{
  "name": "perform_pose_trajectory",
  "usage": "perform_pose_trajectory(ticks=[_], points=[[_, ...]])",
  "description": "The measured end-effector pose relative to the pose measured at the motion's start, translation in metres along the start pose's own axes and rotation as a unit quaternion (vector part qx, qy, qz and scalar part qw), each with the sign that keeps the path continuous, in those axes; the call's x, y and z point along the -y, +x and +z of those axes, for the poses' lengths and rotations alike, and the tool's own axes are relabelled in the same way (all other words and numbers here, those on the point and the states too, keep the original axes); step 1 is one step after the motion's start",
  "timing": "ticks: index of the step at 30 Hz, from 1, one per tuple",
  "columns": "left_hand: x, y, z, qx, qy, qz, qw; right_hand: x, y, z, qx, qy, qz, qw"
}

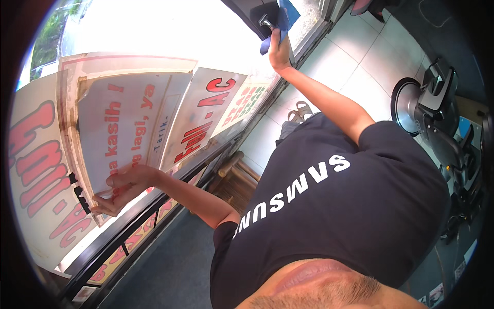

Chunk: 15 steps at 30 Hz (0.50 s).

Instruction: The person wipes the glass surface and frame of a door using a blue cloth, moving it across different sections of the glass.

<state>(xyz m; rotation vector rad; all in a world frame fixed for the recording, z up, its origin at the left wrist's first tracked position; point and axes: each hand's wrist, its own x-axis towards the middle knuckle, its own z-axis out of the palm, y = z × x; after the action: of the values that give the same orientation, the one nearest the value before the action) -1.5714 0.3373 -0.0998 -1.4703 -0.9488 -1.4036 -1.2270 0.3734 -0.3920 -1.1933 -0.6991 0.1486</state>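
Note:
At the top of the head view, my right hand (279, 52) is closed on a blue cloth (285, 23). A small T-shaped silvery metal piece (265, 21) shows at its fingertips, in front of a dark panel (247, 11); whether the hand holds this piece is unclear. On the left, my left hand (127, 189) lies at the near edge of a white sign with red lettering (131, 104), its fingers apart. The sign is on a glass pane, beside a second lettered sign (208, 112). Black tape pieces (82, 200) are close to the left fingertips.
A dark metal rail (119, 228) runs below the glass. A bamboo or wooden piece (235, 174) stands near my left side. Beyond my body are white floor tiles (347, 65) and a pair of sandals (299, 112). Black equipment with a round disc (405, 106) stands at the right.

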Motion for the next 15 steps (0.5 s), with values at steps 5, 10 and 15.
perform_pose_trajectory(ticks=[5,10,15], points=[[-0.007,0.003,0.004,-0.01,-0.003,-0.001,1.0,-0.083,-0.035,-0.018,0.044,-0.032,0.062,0.997],[0.001,0.003,-0.007,-0.001,0.011,-0.007,1.0,-0.071,-0.048,-0.019,0.016,-0.062,0.095,0.993],[-0.006,0.006,-0.003,0.005,-0.001,-0.011,1.0,-0.102,-0.072,-0.054,-0.078,-0.141,0.356,0.92]])
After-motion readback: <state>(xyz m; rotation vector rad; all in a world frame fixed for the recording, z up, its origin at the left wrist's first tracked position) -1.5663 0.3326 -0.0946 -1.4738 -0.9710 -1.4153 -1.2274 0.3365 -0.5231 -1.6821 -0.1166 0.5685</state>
